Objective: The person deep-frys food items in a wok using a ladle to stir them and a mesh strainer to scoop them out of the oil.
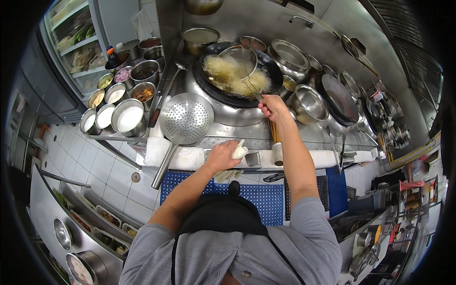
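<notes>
In my right hand (272,106) is the handle of a wire mesh skimmer (245,58), whose round head reaches over a large black wok (276,76). Pale golden food (222,73) bubbles in oil inside the wok. My left hand (224,155) grips a crumpled white cloth (240,151) by the stove's front edge. Left of the wok lies a big perforated metal ladle (186,118), its handle pointing back toward me. Just below my right hand, a bundle of thin wooden sticks (274,133) stands in a container.
Metal pots of white powder (130,115) and seasonings crowd the left stand. A steel bowl (310,104) and a second wok (340,99) sit to the right. White towels (185,159) line the stove's front rail. Blue mats (263,199) cover the floor. Another person (415,169) stands far right.
</notes>
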Demonstrator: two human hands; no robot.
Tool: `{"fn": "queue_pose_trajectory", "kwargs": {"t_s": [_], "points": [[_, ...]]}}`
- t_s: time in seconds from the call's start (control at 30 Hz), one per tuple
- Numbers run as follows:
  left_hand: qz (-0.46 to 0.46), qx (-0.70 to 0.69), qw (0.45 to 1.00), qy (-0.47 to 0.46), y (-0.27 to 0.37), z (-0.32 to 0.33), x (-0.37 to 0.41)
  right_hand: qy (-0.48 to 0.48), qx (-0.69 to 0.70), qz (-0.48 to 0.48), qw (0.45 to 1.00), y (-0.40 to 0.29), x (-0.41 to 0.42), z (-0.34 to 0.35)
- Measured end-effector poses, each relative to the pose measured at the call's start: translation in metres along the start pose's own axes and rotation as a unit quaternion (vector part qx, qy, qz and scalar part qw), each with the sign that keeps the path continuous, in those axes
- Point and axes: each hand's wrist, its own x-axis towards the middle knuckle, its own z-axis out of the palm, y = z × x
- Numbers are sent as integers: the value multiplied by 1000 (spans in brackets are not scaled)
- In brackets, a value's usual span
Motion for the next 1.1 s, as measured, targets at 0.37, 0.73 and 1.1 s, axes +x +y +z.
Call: {"fn": "queue_pose_trajectory", "kwargs": {"t_s": [0.37, 0.73, 1.1], "points": [[18, 24, 1000, 3, -4, 4, -1, 0, -214, -78, 974, -14, -70, -44], [9, 18, 1000, -24, 2, 0, 0, 121, -362, -265, 886, -20, -111, -100], [25, 4, 999, -20, -1, 5, 4, 258, -338, -252, 869, 20, -5, -101]]}}
